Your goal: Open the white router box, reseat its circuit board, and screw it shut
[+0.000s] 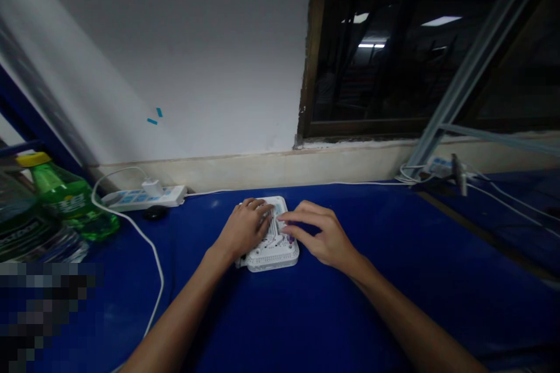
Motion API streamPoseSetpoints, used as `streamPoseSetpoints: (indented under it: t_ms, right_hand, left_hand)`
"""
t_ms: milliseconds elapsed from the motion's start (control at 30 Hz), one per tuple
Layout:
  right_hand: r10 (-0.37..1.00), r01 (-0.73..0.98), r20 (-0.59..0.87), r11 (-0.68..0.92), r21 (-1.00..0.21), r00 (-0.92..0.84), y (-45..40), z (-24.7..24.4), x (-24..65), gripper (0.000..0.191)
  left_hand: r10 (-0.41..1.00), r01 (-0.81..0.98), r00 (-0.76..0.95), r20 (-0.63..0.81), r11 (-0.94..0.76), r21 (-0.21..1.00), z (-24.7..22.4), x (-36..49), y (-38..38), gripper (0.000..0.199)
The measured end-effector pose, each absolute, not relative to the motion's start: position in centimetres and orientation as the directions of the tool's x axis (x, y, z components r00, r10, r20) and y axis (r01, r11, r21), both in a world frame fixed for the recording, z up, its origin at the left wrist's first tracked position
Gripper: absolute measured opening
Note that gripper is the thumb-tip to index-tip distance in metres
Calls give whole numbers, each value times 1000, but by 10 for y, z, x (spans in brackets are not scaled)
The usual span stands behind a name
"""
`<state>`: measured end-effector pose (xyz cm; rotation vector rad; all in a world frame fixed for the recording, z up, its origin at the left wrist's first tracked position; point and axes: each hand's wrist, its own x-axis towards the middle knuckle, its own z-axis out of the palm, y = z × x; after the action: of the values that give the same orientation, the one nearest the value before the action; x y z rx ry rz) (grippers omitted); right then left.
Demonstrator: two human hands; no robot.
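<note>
A white rounded-corner box (pixel 273 259) with many small holes in its top lies on the blue tabletop in front of me. Its top carries long slots, a few pale flat pieces and small dark reddish-purple bits near the right edge. My left hand (pixel 248 222) rests over the box's left side, fingers stretched out and apart, covering part of the holes. From the right, my right hand (pixel 321 233) reaches over the top, thumb and forefinger brought together in a pinch just above it. Whatever sits between those fingertips is too small to make out.
A white power strip (pixel 175 195) with a plugged-in charger (pixel 153 187) and a black mouse-like object (pixel 155 213) lie at the back left. Green bottle (pixel 72 201) stands far left. A white cable (pixel 153 250) runs forward. A metal post (pixel 459 93) rises back right.
</note>
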<state>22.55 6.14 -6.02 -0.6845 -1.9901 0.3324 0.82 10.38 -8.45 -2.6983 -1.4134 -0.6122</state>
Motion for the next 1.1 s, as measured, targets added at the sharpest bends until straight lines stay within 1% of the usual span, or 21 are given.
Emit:
streamPoseSetpoints:
  t_ms: [67,133,267,367,500,533,600,667,733,800,967,1033,1100]
  right_hand:
    - [594,367,731,797,-479,-336,59,-62,223,21]
    - [596,374,721,797,-475,-353,56,-61,222,25]
    - [582,265,672,811,-522,-458,53,-57,225,38]
    - [554,240,698,830,-503,-453,55,-59,227,33]
    - [559,351,739,824,-445,-376,57,-66,224,20]
    - [566,376,744,815,-442,-354,57,-67,223,20]
    - [581,374,735,806,-459,-350,56,-68,222,25]
    - [584,313,702,811,-494,-407,54,-66,222,35]
    - [576,256,670,814,-521,-469,54,-63,224,40]
    - [578,242,660,810,-534,-479,54,-63,226,37]
    - [601,297,697,799,-523,-392,58,-69,229,24]
    - [609,332,706,791,-513,-360,60,-71,230,23]
    - [621,341,695,782,-522,-362,60,-70,233,27]
  left_hand:
    - [772,782,515,372,-601,165,-91,6,103,38]
    - [763,765,524,380,-617,185,-95,5,103,39]
    - [755,741,530,387,-634,220,-98,3,100,42]
    - [758,743,533,375,-632,222,-98,3,99,43]
    - [768,754,530,359,-621,215,-98,2,99,45]
    - [767,752,532,358,-623,217,-99,1,99,45]
    - [764,746,534,362,-627,223,-100,1,100,45]
    - [764,744,531,367,-627,230,-101,1,101,45]
    - [762,741,533,367,-630,233,-101,1,102,45]
    - [757,735,540,367,-637,234,-102,2,103,45]
    - [757,737,539,369,-636,230,-105,1,105,46]
    - [763,742,536,362,-630,228,-106,1,106,46]
    - [765,744,530,366,-627,231,-107,1,106,45]
